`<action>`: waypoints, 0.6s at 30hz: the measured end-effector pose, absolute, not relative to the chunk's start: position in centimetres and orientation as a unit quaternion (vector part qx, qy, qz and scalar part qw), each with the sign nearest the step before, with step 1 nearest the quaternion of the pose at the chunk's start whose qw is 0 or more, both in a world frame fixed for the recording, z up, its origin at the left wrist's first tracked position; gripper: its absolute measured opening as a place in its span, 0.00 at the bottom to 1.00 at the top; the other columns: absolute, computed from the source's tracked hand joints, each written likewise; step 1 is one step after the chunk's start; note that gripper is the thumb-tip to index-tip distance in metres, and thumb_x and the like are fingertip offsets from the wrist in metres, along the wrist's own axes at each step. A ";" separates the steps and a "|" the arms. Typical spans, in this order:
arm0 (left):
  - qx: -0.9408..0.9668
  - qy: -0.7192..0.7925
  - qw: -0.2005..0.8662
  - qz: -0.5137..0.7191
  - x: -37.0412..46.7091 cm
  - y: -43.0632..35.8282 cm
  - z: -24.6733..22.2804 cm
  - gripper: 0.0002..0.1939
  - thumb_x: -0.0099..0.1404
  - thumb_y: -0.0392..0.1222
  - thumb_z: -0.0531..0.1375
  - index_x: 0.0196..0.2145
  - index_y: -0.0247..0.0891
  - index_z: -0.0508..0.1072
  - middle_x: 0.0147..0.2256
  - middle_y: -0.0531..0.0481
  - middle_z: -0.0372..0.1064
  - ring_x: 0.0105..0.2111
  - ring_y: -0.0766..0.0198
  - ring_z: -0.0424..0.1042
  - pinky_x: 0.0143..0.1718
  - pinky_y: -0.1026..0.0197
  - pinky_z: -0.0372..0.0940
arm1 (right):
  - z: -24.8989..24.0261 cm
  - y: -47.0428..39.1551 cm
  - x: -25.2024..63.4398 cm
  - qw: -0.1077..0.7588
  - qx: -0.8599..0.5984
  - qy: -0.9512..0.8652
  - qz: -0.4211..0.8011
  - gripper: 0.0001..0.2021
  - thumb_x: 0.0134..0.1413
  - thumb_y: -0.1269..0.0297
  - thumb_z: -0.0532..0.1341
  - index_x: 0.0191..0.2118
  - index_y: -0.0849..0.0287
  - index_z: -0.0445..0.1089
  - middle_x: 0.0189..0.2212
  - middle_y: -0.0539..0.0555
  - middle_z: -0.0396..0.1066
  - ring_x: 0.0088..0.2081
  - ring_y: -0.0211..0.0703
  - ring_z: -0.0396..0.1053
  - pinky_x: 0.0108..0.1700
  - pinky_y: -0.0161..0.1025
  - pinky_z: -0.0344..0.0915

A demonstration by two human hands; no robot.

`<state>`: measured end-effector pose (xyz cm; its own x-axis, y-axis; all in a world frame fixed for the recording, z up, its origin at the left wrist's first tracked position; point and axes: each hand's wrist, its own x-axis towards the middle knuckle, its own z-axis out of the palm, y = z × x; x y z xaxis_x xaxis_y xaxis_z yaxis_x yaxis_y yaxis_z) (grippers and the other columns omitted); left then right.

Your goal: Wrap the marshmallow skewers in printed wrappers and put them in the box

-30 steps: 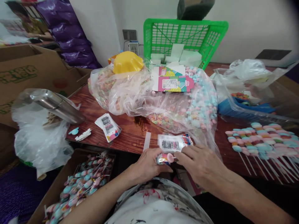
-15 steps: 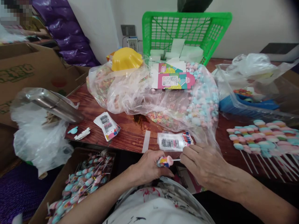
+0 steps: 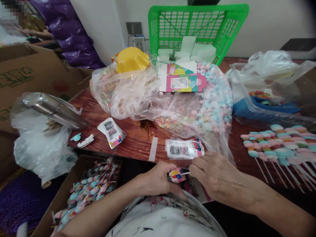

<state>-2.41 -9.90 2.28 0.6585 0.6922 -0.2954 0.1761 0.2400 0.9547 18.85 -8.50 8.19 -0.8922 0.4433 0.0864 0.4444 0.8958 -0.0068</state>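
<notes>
My left hand (image 3: 159,180) is closed around a small printed wrapper (image 3: 177,175) with red, yellow and blue spots, held just off the table's front edge. A white stick (image 3: 185,173) comes out of the wrapper's mouth; the candy on it is hidden inside. My right hand (image 3: 217,177) pinches near the outer end of that stick, its fingertips partly hidden. Just beyond my hands lies a pile of flat printed wrappers (image 3: 182,149), and a second pile of wrappers (image 3: 111,132) rests farther left. Marshmallow skewers (image 3: 283,144) on white sticks lie in rows at the right.
Below on the left stands a carton of wrapped skewers (image 3: 92,187). Clear bags of candy (image 3: 138,98) cover the table's middle, with a yellow bowl (image 3: 132,60) on top. Behind stands a green basket (image 3: 198,10). A steel flask (image 3: 56,110) leans at left; a clear bin (image 3: 269,113) is at right.
The pink candy end that showed at the wrapper's mouth has gone inside it. My right hand has come slightly nearer the wrapper along with the stick. The whole view has shifted a little.
</notes>
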 end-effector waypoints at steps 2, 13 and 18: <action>0.582 0.355 0.704 0.200 -2.1 -10.1 1.8 0.23 0.44 0.52 0.71 0.28 0.33 0.68 0.26 0.57 0.59 0.28 0.69 0.57 0.30 0.67 0.58 | 8.0 -8.7 17.9 0.028 -0.218 -0.975 -0.007 0.07 0.49 0.76 0.58 0.35 0.58 0.64 0.28 0.50 0.66 0.30 0.42 0.62 0.36 0.41 0.52; 0.709 0.403 0.488 0.311 -3.2 -11.0 2.0 0.15 0.69 0.43 0.51 0.31 0.33 0.72 0.27 0.51 0.65 0.29 0.68 0.61 0.34 0.65 0.59 | 6.3 -6.4 16.8 0.017 -0.279 -0.960 0.010 0.07 0.51 0.77 0.55 0.33 0.57 0.65 0.29 0.53 0.67 0.29 0.44 0.64 0.31 0.41 0.48; 0.558 0.453 0.571 0.396 -2.1 -11.3 1.1 0.19 0.66 0.50 0.55 0.26 0.33 0.71 0.21 0.53 0.62 0.22 0.70 0.60 0.26 0.67 0.57 | 6.1 -6.9 15.6 0.136 -0.297 -0.940 0.093 0.09 0.53 0.79 0.53 0.30 0.60 0.66 0.25 0.53 0.66 0.27 0.41 0.62 0.30 0.39 0.53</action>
